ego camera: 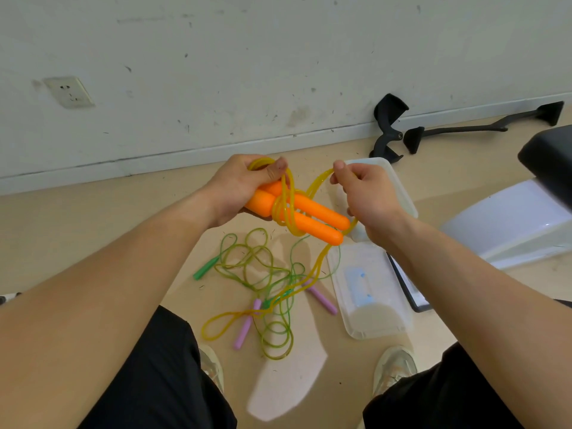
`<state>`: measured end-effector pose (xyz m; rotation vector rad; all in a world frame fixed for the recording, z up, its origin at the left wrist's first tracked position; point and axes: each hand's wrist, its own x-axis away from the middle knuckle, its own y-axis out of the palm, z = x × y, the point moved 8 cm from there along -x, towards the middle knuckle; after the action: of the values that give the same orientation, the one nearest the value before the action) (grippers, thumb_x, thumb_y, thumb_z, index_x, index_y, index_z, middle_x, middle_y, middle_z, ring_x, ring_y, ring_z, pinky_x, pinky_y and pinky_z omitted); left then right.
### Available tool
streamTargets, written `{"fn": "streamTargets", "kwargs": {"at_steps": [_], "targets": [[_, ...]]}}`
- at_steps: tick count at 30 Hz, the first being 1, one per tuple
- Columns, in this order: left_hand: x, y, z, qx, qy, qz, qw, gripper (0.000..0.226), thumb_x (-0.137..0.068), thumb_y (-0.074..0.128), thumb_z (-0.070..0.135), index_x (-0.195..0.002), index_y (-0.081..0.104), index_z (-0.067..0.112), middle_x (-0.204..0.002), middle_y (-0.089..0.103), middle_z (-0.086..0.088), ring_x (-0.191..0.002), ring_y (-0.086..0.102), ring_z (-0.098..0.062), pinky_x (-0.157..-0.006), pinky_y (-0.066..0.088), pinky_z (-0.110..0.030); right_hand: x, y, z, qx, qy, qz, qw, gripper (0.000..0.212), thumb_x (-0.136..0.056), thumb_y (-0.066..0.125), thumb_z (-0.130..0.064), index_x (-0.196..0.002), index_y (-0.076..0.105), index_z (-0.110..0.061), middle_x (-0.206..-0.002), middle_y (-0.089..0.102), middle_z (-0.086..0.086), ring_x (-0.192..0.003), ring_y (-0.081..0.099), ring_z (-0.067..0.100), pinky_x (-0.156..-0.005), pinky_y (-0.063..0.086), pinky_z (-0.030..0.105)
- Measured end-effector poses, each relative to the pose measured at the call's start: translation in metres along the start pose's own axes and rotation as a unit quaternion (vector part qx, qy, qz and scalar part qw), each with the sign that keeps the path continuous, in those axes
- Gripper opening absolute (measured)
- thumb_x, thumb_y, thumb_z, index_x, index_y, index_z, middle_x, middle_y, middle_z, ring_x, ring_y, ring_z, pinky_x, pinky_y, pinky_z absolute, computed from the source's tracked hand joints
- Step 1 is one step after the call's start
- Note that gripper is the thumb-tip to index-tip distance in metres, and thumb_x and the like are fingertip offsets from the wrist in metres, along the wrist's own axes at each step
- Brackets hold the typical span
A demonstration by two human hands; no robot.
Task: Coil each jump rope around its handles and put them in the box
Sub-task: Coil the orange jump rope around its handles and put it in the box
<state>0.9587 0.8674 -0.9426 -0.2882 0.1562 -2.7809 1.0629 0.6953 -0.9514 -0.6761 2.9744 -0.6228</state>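
The left hand (238, 187) is clamped around the two orange handles (312, 216), its thumb pinning a loop of the yellow cord (286, 209), whose turns already cross the handles' middle. At three o'clock of them the right hand (368, 193) pinches the cord's free run, and the clear box (402, 196) sits just behind it. The slack drops towards six o'clock into a floor tangle with the green-handled rope (202, 270) and the purple handles (243, 331). Pulling the next wrap could drag or knot those ropes. A slackened thumb could let the coils slide off the smooth handles.
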Motion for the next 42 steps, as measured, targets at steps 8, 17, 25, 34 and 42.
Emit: {"fn": "streamTargets", "kwargs": {"at_steps": [8, 17, 25, 34, 42], "targets": [[-0.004, -0.035, -0.004, 0.167, -0.015, 0.178, 0.970, 0.027, -0.093, 0.063, 0.043, -0.089, 0.066, 0.017, -0.091, 0.070, -0.005, -0.072, 0.070, -0.020, -0.056, 0.057, -0.034, 0.013, 0.041, 0.034, 0.207, -0.018, -0.201, 0.957, 0.036, -0.105, 0.044, -0.029, -0.083, 0.070, -0.018, -0.063, 0.050, -0.006, -0.052, 0.046, 0.005, -0.049, 0.035, 0.017], [-0.009, -0.063, -0.007, -0.100, 0.038, 0.309, 0.945, 0.041, -0.090, 0.067, 0.046, -0.062, 0.061, 0.018, -0.053, 0.059, 0.006, -0.050, 0.065, -0.025, -0.054, 0.059, -0.044, 0.081, 0.103, 0.005, 0.010, 0.019, -0.421, 0.907, 0.029, -0.096, 0.039, -0.023, -0.113, 0.062, -0.017, -0.087, 0.071, 0.023, -0.072, 0.060, 0.022, -0.075, 0.043, 0.033], [-0.007, -0.027, -0.008, -0.160, 0.078, 0.293, 0.939, 0.042, -0.093, 0.063, 0.047, -0.066, 0.061, 0.014, -0.056, 0.058, 0.008, -0.055, 0.051, -0.010, -0.059, 0.041, -0.029, 0.074, 0.107, 0.001, -0.120, 0.093, -0.424, 0.893, 0.038, -0.085, 0.054, -0.053, -0.104, 0.062, -0.021, -0.090, 0.070, 0.006, -0.092, 0.064, 0.017, -0.095, 0.045, 0.039], [-0.008, 0.002, -0.007, -0.289, 0.126, 0.139, 0.939, 0.029, -0.087, 0.068, 0.044, -0.069, 0.068, 0.022, -0.063, 0.063, 0.002, -0.061, 0.057, -0.012, -0.059, 0.043, -0.029, 0.014, 0.024, -0.042, 0.167, -0.145, -0.103, 0.970, 0.039, -0.094, 0.063, -0.040, -0.066, 0.063, -0.013, -0.054, 0.048, -0.003, -0.048, 0.041, 0.008, -0.049, 0.032, 0.023], [0.003, 0.033, -0.006, -0.210, 0.081, -0.008, 0.974, 0.021, -0.074, 0.085, 0.034, -0.082, 0.073, 0.019, -0.075, 0.069, -0.005, -0.062, 0.060, -0.009, -0.055, 0.050, -0.026, -0.007, -0.007, -0.011, 0.064, -0.095, -0.072, 0.991, 0.032, -0.098, 0.059, -0.039, -0.081, 0.072, -0.016, -0.061, 0.050, -0.001, -0.051, 0.041, 0.007, -0.054, 0.037, 0.027]]}}
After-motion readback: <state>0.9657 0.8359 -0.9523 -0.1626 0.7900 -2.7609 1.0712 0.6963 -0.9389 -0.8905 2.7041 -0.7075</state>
